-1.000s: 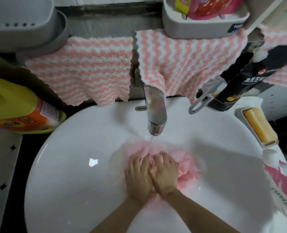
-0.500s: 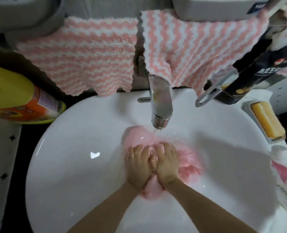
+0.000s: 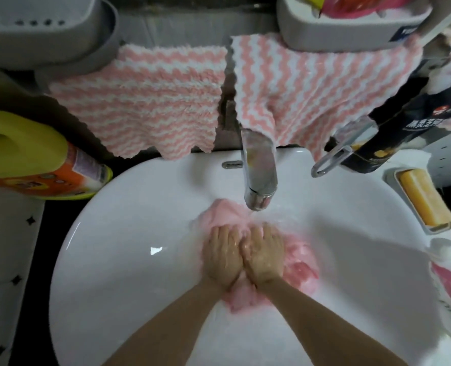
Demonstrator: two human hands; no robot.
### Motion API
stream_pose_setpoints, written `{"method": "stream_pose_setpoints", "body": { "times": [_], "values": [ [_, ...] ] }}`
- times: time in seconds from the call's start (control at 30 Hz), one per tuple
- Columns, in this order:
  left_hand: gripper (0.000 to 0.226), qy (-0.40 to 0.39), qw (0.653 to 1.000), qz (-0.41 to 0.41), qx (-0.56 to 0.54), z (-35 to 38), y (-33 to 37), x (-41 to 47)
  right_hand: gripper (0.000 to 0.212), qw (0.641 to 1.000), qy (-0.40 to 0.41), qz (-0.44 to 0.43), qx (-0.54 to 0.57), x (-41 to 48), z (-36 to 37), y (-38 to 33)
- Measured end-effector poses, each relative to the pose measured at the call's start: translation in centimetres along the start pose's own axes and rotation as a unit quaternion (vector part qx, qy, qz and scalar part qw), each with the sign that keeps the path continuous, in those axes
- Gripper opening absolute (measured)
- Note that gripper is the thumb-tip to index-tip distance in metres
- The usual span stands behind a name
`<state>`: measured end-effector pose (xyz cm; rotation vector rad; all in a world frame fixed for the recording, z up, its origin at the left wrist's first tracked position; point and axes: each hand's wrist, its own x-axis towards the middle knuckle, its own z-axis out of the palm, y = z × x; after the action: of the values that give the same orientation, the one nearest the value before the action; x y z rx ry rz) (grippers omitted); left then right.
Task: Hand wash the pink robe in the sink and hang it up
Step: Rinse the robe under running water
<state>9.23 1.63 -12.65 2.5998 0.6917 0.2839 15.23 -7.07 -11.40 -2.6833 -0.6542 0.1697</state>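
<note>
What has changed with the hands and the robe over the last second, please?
Half a second ago both hands' fingers were curled into the robe; now the left hand and right hand lie flatter, fingers stretched forward, pressing the robe down in the sink. Nothing was let go. The robe stays under the running tap; the soap has not moved.

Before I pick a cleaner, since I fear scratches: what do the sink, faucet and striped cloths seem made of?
Sink: glossy white, likely glazed ceramic; it shows a sharp light glint. Faucet: polished metal, chrome-like; its surface mirrors pink and white. Striped cloths: fluffy pile, probably microfibre fleece.
</note>
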Motion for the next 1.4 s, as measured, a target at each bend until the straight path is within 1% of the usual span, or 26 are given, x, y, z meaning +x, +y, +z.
{"method": "stream_pose_setpoints", "body": {
  "times": [0.07,0.1,0.13,0.2,0.23,0.27,0.33,0.37,0.43,0.5,0.53,0.57,0.63,0.7,0.77,0.83,0.9,0.97,1.0,1.07,1.13,1.17,1.2,1.23,1.33,1.4],
  "values": [
    [0.039,-0.118,0.991,-0.059,-0.025,-2.0,1.4,3.4,0.045,0.999,-0.024,0.024,0.001,2.8,-1.4,-0.8],
    [0.038,-0.137,0.989,-0.052,0.006,-2.6,1.8,4.5,0.053,0.998,-0.037,0.029,0.029,3.5,-2.0,-1.0],
    [0.036,-0.117,0.992,-0.041,0.017,-3.0,2.1,4.9,0.056,0.995,-0.033,0.048,0.083,3.6,-2.5,-1.0],
    [0.033,-0.059,0.998,-0.002,0.007,-4.1,2.2,3.5,0.049,0.979,-0.014,0.086,0.186,2.2,-3.3,-1.0],
    [0.037,-0.051,0.999,0.014,-0.004,-4.0,2.0,1.6,0.045,0.982,0.011,0.064,0.177,0.8,-3.3,-1.0],
    [0.042,-0.04,0.998,0.036,0.01,-3.8,1.8,-0.2,0.043,0.992,0.019,0.014,0.123,-1.0,-2.5,-0.6],
    [0.042,-0.027,0.996,0.076,0.043,-2.5,0.6,-3.1,0.041,0.998,0.001,-0.066,0.018,-3.3,-0.5,0.2],
    [0.038,-0.024,0.995,0.079,0.051,-2.0,0.3,-3.5,0.038,0.997,-0.009,-0.082,-0.01,-3.4,0.4,0.7],
    [0.032,0.011,0.995,0.082,0.064,-0.3,-0.6,-2.2,0.024,0.998,-0.004,-0.054,0.007,-1.7,1.2,0.9],
    [0.041,-0.021,0.996,0.058,0.068,-0.1,-0.9,0.3,0.011,1.0,0.002,-0.003,0.023,0.6,0.9,0.5],
    [0.05,-0.06,0.995,0.032,0.073,-0.2,-0.8,1.4,0.011,1.0,0.001,0.015,0.027,1.8,0.2,0.0],
    [0.053,-0.085,0.994,0.016,0.067,-0.2,-0.8,2.5,0.022,1.0,0.005,0.023,0.02,3.0,-0.4,-0.4],
    [0.04,-0.1,0.994,0.001,0.046,-1.2,-0.1,3.5,0.039,0.997,0.006,0.034,0.071,3.7,-1.8,-1.2],
    [0.033,-0.076,0.996,0.01,0.042,-1.7,0.2,2.0,0.045,0.987,0.0,0.058,0.149,2.1,-2.3,-1.3],
    [0.037,-0.056,0.994,0.043,0.086,-1.9,0.4,-0.5,0.051,0.995,-0.007,0.019,0.095,-0.9,-1.7,-0.8],
    [0.04,-0.027,0.991,0.073,0.105,-1.3,0.0,-2.5,0.048,0.998,-0.049,-0.03,0.018,-2.9,-0.8,-0.1],
    [0.036,-0.009,0.99,0.082,0.113,-0.9,-0.4,-2.5,0.038,0.998,-0.045,-0.039,-0.005,-2.5,-0.2,0.3],
    [0.033,-0.044,0.992,0.036,0.114,-0.8,-0.2,-0.2,0.028,1.0,-0.015,-0.02,-0.016,-0.3,0.1,0.2],
    [0.034,-0.085,0.99,0.008,0.108,-1.3,0.3,1.4,0.03,1.0,-0.017,0.002,-0.016,1.0,-0.2,-0.2],
    [0.042,-0.129,0.988,-0.024,0.083,-2.3,0.9,3.5,0.039,0.996,-0.068,0.051,0.011,3.1,-1.5,-1.0],
    [0.048,-0.09,0.995,-0.05,0.002,-3.5,1.2,3.8,0.043,0.987,-0.08,0.089,0.104,3.5,-2.5,-1.0],
    [0.045,-0.065,0.997,-0.042,-0.005,-4.0,1.3,3.1,0.043,0.98,-0.065,0.093,0.162,3.0,-3.0,-0.9],
    [0.042,-0.044,0.999,-0.018,0.008,-4.0,1.3,1.9,0.042,0.983,-0.035,0.068,0.169,1.9,-3.3,-0.7],
    [0.046,-0.047,0.998,0.02,0.035,-3.8,1.3,0.3,0.042,0.991,-0.016,0.025,0.134,0.2,-3.0,-0.3],
    [0.06,-0.069,0.99,0.082,0.097,-2.4,0.5,-3.3,0.05,0.996,-0.036,-0.079,0.028,-3.7,-0.6,1.2],
    [0.048,-0.037,0.991,0.088,0.097,-1.3,-0.3,-3.2,0.048,0.995,-0.039,-0.087,-0.031,-2.8,0.0,1.3]
  ]
}}
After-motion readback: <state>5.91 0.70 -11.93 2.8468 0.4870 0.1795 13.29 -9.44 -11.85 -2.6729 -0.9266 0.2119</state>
